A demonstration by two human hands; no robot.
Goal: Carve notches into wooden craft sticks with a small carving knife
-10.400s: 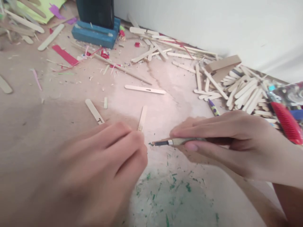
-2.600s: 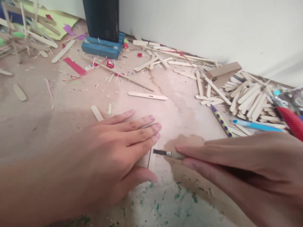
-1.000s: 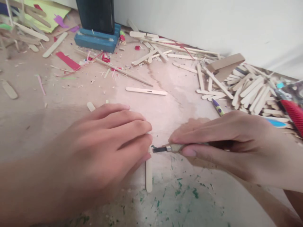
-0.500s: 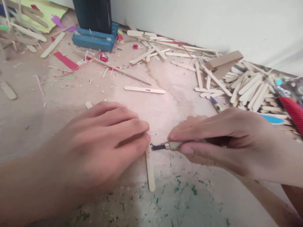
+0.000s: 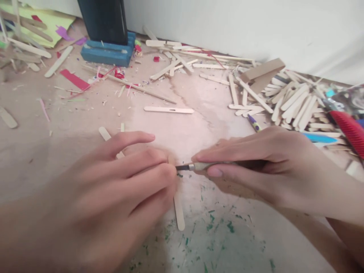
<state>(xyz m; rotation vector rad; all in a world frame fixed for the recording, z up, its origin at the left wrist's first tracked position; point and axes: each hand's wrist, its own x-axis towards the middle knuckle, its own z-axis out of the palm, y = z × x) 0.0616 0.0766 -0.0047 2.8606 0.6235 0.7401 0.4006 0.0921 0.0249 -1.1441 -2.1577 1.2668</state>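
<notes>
My right hand (image 5: 256, 167) grips a small craft knife (image 5: 199, 166) by its handle, with the dark blade pointing left. The blade's tip reaches the fingertips of my left hand (image 5: 125, 185). Those fingers are bent over a wooden craft stick (image 5: 179, 216) and press on it; its lower end sticks out below them, and its upper part is hidden. Another craft stick (image 5: 168, 110) with a small slot in its middle lies flat beyond my hands.
A pile of craft sticks (image 5: 298, 102) and a red-handled tool (image 5: 347, 129) lie at the right. A dark object stands in a blue base (image 5: 108, 53) at the back. Paper scraps (image 5: 74, 79) and sticks litter the left; green specks mark the table (image 5: 216, 235) in front.
The knife has moved slightly left and up, its tip now meeting my left fingertips. My left index finger has lifted and spread from the others, uncovering more of a stick behind it.
</notes>
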